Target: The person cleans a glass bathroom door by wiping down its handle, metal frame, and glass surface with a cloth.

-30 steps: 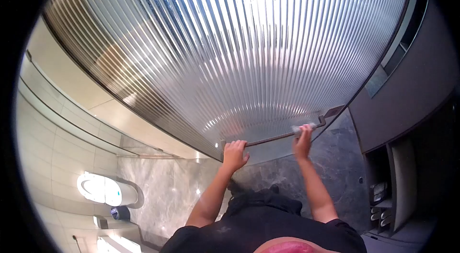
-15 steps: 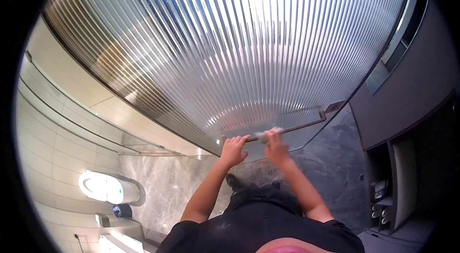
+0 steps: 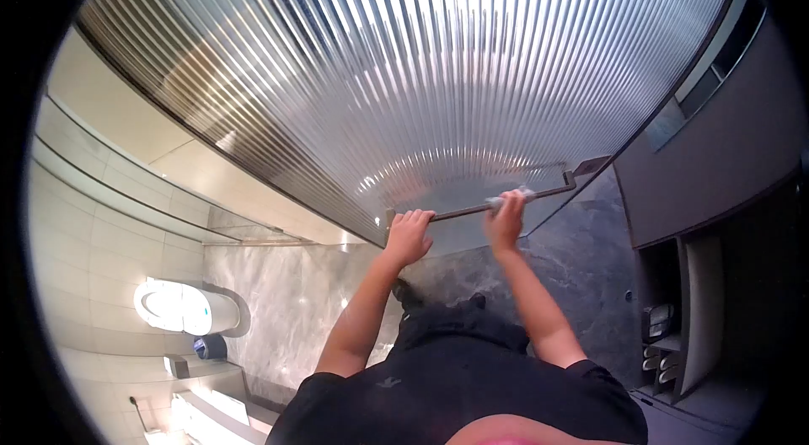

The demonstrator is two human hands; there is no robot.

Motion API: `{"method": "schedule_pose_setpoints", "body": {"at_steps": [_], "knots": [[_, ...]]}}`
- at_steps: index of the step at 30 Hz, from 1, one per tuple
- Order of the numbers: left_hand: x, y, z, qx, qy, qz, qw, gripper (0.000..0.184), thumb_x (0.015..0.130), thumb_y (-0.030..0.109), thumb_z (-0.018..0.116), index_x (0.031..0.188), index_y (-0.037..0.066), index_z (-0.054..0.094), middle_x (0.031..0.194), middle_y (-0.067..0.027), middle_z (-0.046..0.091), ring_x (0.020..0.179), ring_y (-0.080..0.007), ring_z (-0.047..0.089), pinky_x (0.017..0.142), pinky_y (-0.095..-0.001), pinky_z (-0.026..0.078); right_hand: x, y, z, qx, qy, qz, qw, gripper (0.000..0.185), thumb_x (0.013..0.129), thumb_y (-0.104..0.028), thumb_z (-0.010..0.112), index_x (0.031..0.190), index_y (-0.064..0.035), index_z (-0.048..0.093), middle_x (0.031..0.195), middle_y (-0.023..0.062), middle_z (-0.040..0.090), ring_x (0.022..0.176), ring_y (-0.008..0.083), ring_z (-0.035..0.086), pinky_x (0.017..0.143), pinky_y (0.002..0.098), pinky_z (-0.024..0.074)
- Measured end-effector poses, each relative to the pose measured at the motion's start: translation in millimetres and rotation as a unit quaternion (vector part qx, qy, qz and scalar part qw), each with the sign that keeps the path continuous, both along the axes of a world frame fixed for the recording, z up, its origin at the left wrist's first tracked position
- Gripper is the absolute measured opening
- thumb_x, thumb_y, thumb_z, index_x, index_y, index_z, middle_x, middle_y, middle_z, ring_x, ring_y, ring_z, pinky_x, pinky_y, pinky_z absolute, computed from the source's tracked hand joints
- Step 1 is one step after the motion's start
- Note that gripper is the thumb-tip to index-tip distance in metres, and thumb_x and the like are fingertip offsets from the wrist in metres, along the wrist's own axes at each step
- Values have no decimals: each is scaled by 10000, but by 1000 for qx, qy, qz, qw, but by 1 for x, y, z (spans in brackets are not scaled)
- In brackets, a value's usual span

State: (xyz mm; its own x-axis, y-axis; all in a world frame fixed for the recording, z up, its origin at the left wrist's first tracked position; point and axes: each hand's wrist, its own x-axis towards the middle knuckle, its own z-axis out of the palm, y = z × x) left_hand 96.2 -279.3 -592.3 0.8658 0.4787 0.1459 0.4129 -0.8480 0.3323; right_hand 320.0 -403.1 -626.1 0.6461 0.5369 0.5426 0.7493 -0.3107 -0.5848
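The bar [image 3: 464, 212] is gripped by the curled left hand [image 3: 409, 236]. A pale wad [image 3: 495, 203] is clasped in the right hand [image 3: 506, 223], bare bar flanking its fingers.

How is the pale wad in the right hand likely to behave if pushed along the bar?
The pale wad is probably floppy, since it looks crumpled in the right hand. It is likely light, being small enough for one hand. It may slide fairly easily, as the bar looks straight and smooth.

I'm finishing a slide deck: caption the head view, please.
Left hand on the bar of a ribbed glass panel, right hand holding a pale cloth-like piece at the bar.
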Motion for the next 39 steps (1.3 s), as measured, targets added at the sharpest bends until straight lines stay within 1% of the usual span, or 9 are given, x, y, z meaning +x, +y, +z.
{"method": "schedule_pose_setpoints", "body": {"at_steps": [3, 6, 9, 12, 15, 19, 24, 30, 39], "knots": [[4, -5, 7, 2, -6, 22, 1000, 606, 738, 151, 666, 1322, 142, 504, 992, -72, 601, 964, -266, 591, 820, -408, 424, -67, 18, 6, -21, 26, 97, 995, 480, 710, -45, 696, 1130, -66, 464, 1202, 194, 472, 1170, 424, 494, 939, 516, 459], [3, -3, -3, 19, -98, 15, 995, 629, 757, 117, 629, 1369, 161, 486, 970, -61, 607, 935, -260, 594, 802, -405, 425, -111, 28, 25, -62, 107, 189, 974, 514, 725, -59, 687, 1177, -68, 444, 1243, 197, 446, 1132, 434, 527, 875, 523, 496], [1, -16, 33, 12, -77, 51, 996, 615, 770, 99, 604, 1373, 165, 496, 966, -58, 609, 928, -257, 595, 798, -409, 427, -111, 31, 34, -135, 133, 233, 954, 630, 738, -75, 675, 1298, -53, 386, 1268, 202, 442, 1093, 449, 558, 817, 530, 519], [2, -15, 34, 0, -26, 55, 998, 617, 757, 104, 617, 1362, 166, 513, 968, -62, 606, 936, -257, 594, 802, -407, 427, -92, 19, 56, -213, 165, 260, 927, 689, 744, -88, 675, 1357, -35, 365, 1296, 198, 448, 1156, 440, 531, 854, 513, 517], [-2, -15, 33, 41, -27, 27, 998, 602, 751, 109, 630, 1342, 167, 528, 974, -65, 601, 939, -256, 592, 809, -409, 427, -56, 0, 28, -83, -4, 204, 975, 682, 755, -99, 678, 1372, -59, 391, 1307, 190, 463, 1215, 424, 496, 903, 496, 507], [-1, -14, 36, 22, -18, 23, 999, 570, 769, 143, 667, 1319, 171, 522, 979, -56, 594, 980, -253, 580, 837, -403, 414, 43, -38, 29, -85, -48, 78, 992, 503, 771, -65, 664, 1243, -73, 493, 1258, 176, 497, 1230, 405, 485, 978, 474, 465], [-1, -15, 34, 20, -18, 35, 999, 522, 756, 165, 697, 1256, 172, 545, 967, -41, 592, 983, -243, 581, 840, -390, 401, 136, -67, 29, -161, -44, 38, 985, 451, 757, -35, 686, 1165, -66, 497, 1224, 172, 495, 1221, 390, 486, 1000, 452, 435], [1, -17, 35, 14, -30, 42, 999, 497, 749, 173, 714, 1223, 172, 562, 958, -27, 591, 979, -230, 582, 835, -384, 399, 113, -45, 11, -38, -13, -18, 999, 493, 719, -36, 716, 1147, -76, 476, 1209, 169, 479, 1195, 379, 482, 979, 460, 432], [1, -17, 41, 4, -24, 41, 999, 485, 734, 168, 714, 1199, 155, 576, 1001, -49, 604, 993, -240, 585, 842, -395, 420, 114, -53, 19, 21, 76, 54, 995, 470, 704, 22, 709, 1084, -71, 447, 1097, 158, 504, 1101, 382, 521, 936, 426, 437]]}}
